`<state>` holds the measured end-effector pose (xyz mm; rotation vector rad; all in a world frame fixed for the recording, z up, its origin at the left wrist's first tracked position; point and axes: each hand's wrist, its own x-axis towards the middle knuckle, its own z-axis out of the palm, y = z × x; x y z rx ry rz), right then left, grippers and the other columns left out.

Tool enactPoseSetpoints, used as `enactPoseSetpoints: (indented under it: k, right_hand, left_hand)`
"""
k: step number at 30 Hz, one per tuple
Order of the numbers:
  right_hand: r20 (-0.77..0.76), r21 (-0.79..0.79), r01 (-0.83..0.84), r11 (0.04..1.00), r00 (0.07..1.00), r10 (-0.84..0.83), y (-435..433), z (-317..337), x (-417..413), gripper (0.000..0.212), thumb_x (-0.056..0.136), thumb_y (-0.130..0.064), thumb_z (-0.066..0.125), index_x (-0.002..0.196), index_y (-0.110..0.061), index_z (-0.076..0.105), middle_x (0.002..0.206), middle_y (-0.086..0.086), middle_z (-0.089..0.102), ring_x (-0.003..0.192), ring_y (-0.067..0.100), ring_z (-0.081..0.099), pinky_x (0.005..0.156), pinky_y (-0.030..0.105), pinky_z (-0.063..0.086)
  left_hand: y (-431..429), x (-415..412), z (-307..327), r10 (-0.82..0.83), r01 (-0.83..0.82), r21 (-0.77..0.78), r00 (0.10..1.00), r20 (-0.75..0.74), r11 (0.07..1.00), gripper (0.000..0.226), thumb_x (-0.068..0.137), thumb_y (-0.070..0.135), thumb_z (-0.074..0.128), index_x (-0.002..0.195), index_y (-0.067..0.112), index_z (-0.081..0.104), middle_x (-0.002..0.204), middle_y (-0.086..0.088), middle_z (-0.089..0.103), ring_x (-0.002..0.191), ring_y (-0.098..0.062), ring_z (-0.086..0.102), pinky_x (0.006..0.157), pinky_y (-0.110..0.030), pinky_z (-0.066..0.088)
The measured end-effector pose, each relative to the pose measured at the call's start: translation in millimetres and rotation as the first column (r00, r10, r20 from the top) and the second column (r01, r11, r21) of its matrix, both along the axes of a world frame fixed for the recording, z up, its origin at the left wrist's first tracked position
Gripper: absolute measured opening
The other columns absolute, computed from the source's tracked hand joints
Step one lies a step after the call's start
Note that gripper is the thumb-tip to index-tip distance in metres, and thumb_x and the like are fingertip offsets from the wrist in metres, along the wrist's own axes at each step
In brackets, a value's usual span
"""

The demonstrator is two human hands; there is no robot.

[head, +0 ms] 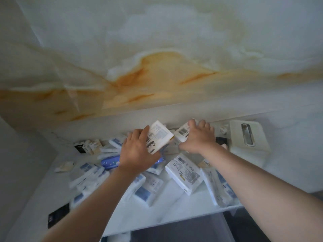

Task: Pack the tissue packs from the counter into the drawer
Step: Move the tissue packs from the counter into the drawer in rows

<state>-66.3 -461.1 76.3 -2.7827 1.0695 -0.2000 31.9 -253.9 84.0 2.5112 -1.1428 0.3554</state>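
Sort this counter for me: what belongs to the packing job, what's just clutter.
Job: white pack in left hand; barcode pack in right hand; loose tissue packs on counter.
Clutter: cream tissue box; small black box; flat black item.

wall [157,67]: pale marble, orange veins | tissue packs [148,189]: white, blue print | tissue box [248,137]: cream | tabletop [157,215]: white

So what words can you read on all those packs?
"fac": the start of a word, the rest hidden by the right arm, on the cream pack.
On the tilted pack held by the left hand: print too blurred.
On the barcode pack gripped by the right hand: digits too small.
On the flat pack lying on the counter: barcode and small print, unreadable.
On the blue-labelled packs: blurred.
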Motion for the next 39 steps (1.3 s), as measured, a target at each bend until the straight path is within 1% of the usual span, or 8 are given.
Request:
enactPoseSetpoints:
  k: [11,19,27,29,31,33,36,39]
  right_hand:
    - [-0.016,0.301,-0.213,0.929,0.973,0.229,169.7,12.9,-21.3,0.102,0.061,-0.057,0.068,0.146,-0.036,0.014,0.142,0.014,0.03,0.133,0.035,0.032,0.101,0.041,0.037]
    - [-0.134,0.339,-0.46,0.82,0.839,0.527,275.8,-11.5,-44.0,0.094,0.062,-0.056,0.067,0.141,-0.04,0.017,0.133,0.006,0.034,0.127,0.03,0.034,0.096,0.039,0.039]
    - [-0.088,0.36,-0.606,0.71,0.735,0.672,324.9,-35.9,-68.0,0.098,0.061,-0.057,0.072,0.142,-0.039,0.019,0.135,0.001,0.033,0.126,0.025,0.033,0.103,0.037,0.036]
    - [-0.07,0.346,-0.638,0.688,0.714,0.697,329.8,-41.2,-71.7,0.099,0.063,-0.057,0.074,0.143,-0.038,0.02,0.136,0.001,0.032,0.126,0.024,0.033,0.104,0.038,0.036]
    - [-0.047,0.32,-0.671,0.668,0.694,0.719,332.3,-44.7,-73.8,0.102,0.064,-0.061,0.075,0.145,-0.037,0.019,0.138,0.001,0.03,0.127,0.024,0.032,0.105,0.04,0.036]
    - [-0.013,0.306,-0.69,0.657,0.686,0.727,333.6,-44.9,-75.9,0.106,0.064,-0.064,0.074,0.147,-0.036,0.016,0.141,-0.001,0.027,0.131,0.023,0.029,0.106,0.04,0.036]
    - [0.03,0.27,-0.709,0.651,0.682,0.73,331.7,-43.1,-79.9,0.114,0.061,-0.063,0.078,0.151,-0.034,0.013,0.142,-0.003,0.023,0.134,0.021,0.024,0.107,0.038,0.036]
    - [0.033,0.342,-0.681,0.648,0.698,0.715,323.9,-38.4,-87.4,0.126,0.055,-0.066,0.082,0.153,-0.035,0.009,0.147,-0.009,0.019,0.138,0.014,0.016,0.111,0.037,0.032]
  left_hand:
    - [207.3,-35.0,-27.8,0.039,-0.032,0.129,0.998,-0.048,0.991,0.093,0.07,0.071,0.058,0.147,0.026,0.031,0.131,0.004,0.048,0.118,-0.021,0.05,0.1,-0.038,0.044]
    - [327.8,-73.8,-70.8,0.099,-0.024,0.361,0.976,-0.191,0.932,0.086,0.068,0.086,0.048,0.138,0.038,0.034,0.123,0.012,0.048,0.116,-0.015,0.048,0.102,-0.034,0.041]
    - [362.6,-95.4,-90.0,0.334,-0.05,0.609,0.87,-0.362,0.791,0.139,0.03,0.106,0.008,0.143,0.029,0.028,0.141,-0.003,0.041,0.13,-0.026,0.04,0.107,-0.041,0.036]
    - [354.8,-95.6,-84.8,0.344,-0.084,0.587,0.872,-0.347,0.805,0.106,0.062,0.097,0.033,0.144,0.028,0.035,0.146,-0.001,0.037,0.136,-0.024,0.033,0.112,-0.041,0.029]
    - [337.2,-97.9,-72.7,0.312,-0.148,0.387,0.859,-0.406,0.91,0.059,0.091,0.065,0.045,0.137,0.029,0.049,0.143,0.001,0.043,0.133,-0.02,0.037,0.11,-0.036,0.029]
    - [318.2,-101.4,-58.3,0.243,-0.205,0.137,0.708,-0.663,0.969,0.039,0.099,0.048,0.044,0.129,0.027,0.057,0.133,0.001,0.054,0.118,-0.019,0.05,0.101,-0.033,0.04]
    - [300.1,-107.3,-48.8,0.043,-0.306,-0.067,0.339,-0.94,0.95,0.032,0.097,0.043,0.051,0.122,0.024,0.058,0.116,-0.003,0.067,0.098,-0.02,0.064,0.086,-0.038,0.055]
    - [295.6,-105.8,-58.5,-0.005,-0.258,-0.087,0.301,-0.954,0.962,0.043,0.086,0.036,0.071,0.125,0.025,0.056,0.105,-0.001,0.07,0.09,-0.018,0.069,0.071,-0.031,0.059]
